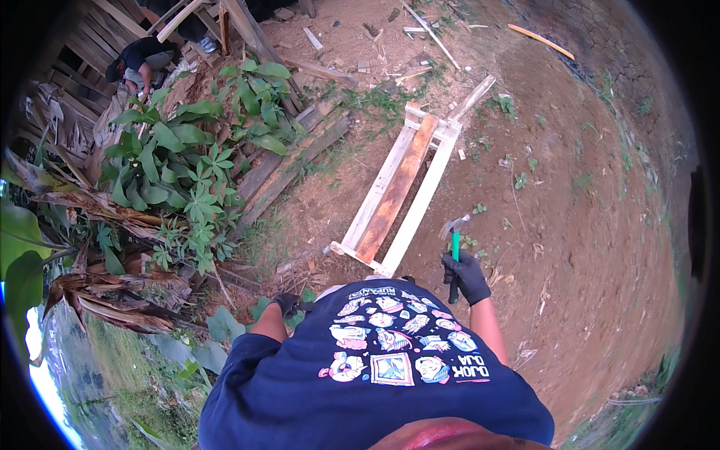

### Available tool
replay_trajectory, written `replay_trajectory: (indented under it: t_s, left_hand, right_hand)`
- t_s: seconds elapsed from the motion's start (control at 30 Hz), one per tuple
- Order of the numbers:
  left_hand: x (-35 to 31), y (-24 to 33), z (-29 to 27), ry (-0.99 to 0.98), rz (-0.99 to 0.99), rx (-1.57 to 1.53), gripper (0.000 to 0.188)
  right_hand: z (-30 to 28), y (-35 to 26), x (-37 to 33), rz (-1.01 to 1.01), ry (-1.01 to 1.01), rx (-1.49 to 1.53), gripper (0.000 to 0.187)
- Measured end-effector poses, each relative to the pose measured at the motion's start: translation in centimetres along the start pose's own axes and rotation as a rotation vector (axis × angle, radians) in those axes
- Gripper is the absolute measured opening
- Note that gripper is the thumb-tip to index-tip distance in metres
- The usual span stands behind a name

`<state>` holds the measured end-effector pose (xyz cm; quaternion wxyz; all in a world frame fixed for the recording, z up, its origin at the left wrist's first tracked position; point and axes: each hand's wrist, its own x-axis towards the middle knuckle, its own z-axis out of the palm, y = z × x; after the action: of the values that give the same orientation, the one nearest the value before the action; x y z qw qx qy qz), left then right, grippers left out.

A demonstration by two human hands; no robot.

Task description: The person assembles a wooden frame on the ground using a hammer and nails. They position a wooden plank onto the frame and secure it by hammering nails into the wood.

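My right hand, in a black glove, is closed around the green handle of a hammer, whose metal head points up and away from me. My left hand, also black-gloved, hangs low beside my shirt, close to some leaves; its fingers are too dark and small to make out. In front of me a long, narrow wooden frame stands on the dirt, slanting away to the right. Between its pale rails lies a reddish-brown plank, with a gap along its right side. The frame's near end is partly hidden by my body.
Weathered boards lie left of the frame, by leafy green plants and dried banana leaves. At far left a person bends low by a wooden structure. A thin pale stick and wood scraps litter the far ground.
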<state>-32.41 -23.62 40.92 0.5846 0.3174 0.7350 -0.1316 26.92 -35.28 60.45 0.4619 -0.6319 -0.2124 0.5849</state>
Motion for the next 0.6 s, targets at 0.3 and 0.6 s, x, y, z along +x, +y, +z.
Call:
replay_trajectory:
  t_s: [0.3, 0.6]
  left_hand:
    - [-0.2, 2.2, -0.9, 0.034, 0.055, 0.082, 0.040]
    - [1.3, 9.8, 0.3, 0.057, 0.209, 0.164, 0.036]
  right_hand:
    - [0.7, 3.4, 0.3, 0.004, 0.016, 0.367, 0.031]
    - [-5.3, 11.5, 0.3, 0.220, 0.307, 0.097, 0.037]
